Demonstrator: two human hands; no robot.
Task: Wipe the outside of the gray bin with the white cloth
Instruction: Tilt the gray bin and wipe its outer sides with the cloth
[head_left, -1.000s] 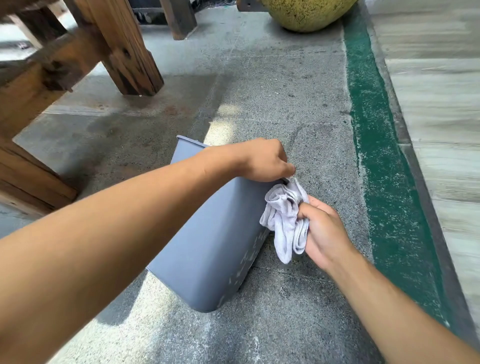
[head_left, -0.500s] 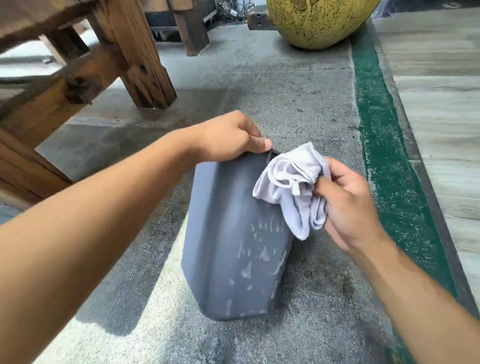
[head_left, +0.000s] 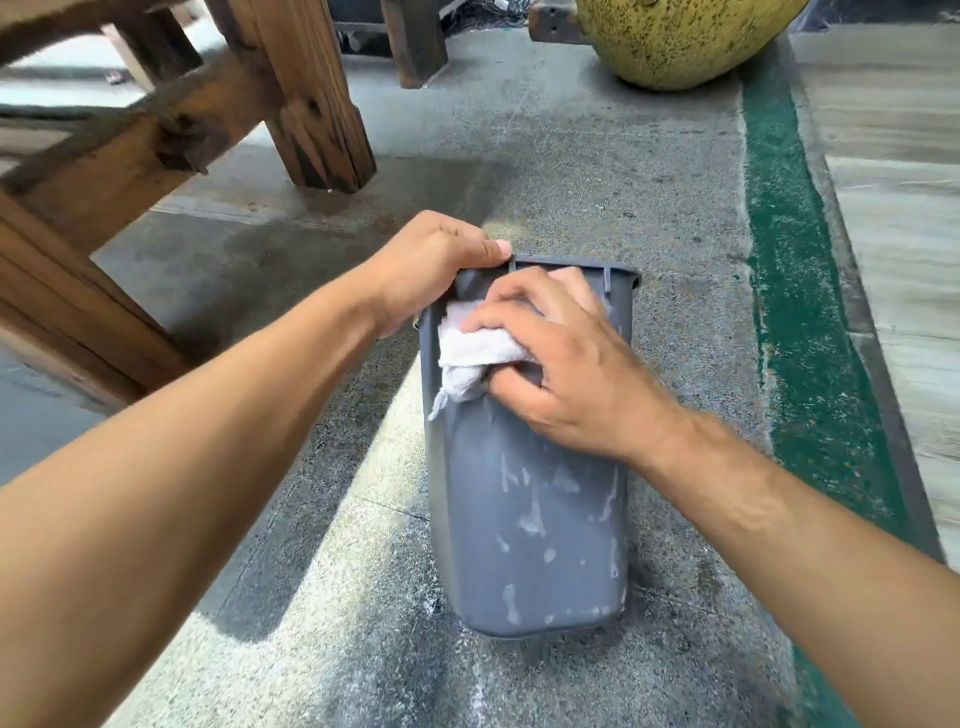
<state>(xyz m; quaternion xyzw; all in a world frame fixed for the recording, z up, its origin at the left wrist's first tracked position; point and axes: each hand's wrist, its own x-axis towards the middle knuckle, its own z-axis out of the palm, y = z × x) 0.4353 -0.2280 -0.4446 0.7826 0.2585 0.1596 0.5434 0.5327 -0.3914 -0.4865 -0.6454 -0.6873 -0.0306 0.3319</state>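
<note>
1. Gray bin: laid tilted on the concrete floor, base toward the camera, rim away; white streaks are seen on the upper wall.
2. Judged light, thin-walled plastic; likely to flex and skid if pressed hard. Best held at the stiff rim.
3. Left hand: curled over the rim's left corner, bin steadied.
4. Right hand: white cloth is bunched under bent fingers and pressed flat on the wall near the rim.
5. Cloth is soft and conforms easily; streaked lower wall judged not yet wiped.
</note>
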